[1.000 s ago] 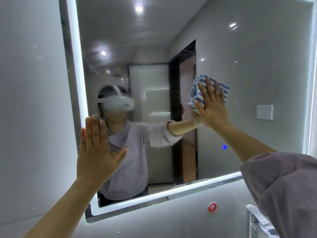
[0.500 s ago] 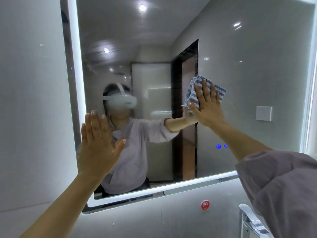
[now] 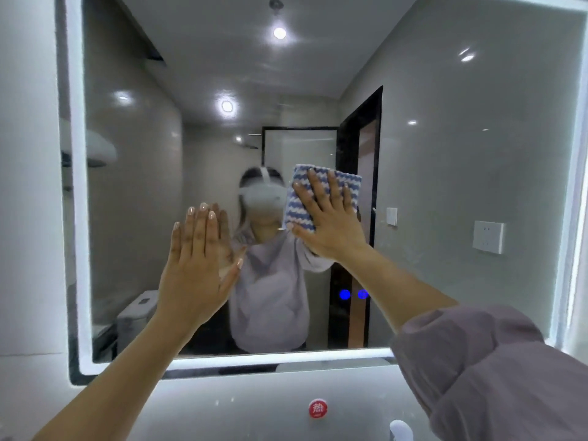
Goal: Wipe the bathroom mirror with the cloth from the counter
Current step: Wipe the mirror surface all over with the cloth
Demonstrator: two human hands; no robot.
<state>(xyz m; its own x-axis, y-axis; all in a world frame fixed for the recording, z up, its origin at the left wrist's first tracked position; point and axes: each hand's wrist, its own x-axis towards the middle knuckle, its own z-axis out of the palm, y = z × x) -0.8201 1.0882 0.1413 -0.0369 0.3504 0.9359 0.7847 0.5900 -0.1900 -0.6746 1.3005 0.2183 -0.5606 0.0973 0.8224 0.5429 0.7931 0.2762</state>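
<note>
The mirror [image 3: 461, 186] fills most of the view, bordered by a lit strip along its left, bottom and right edges. Wide bare glass lies to the right of the hands and above them, with less to the left. The right hand [image 3: 331, 218] is flat, fingers spread, pressing the blue-and-white striped cloth [image 3: 299, 198] against the glass near the middle; its sleeve [image 3: 493, 370] is bunched at the near right. The left hand [image 3: 197, 262] is open, fingers together and pointing up, palm toward the glass just left of the cloth; contact cannot be judged.
</note>
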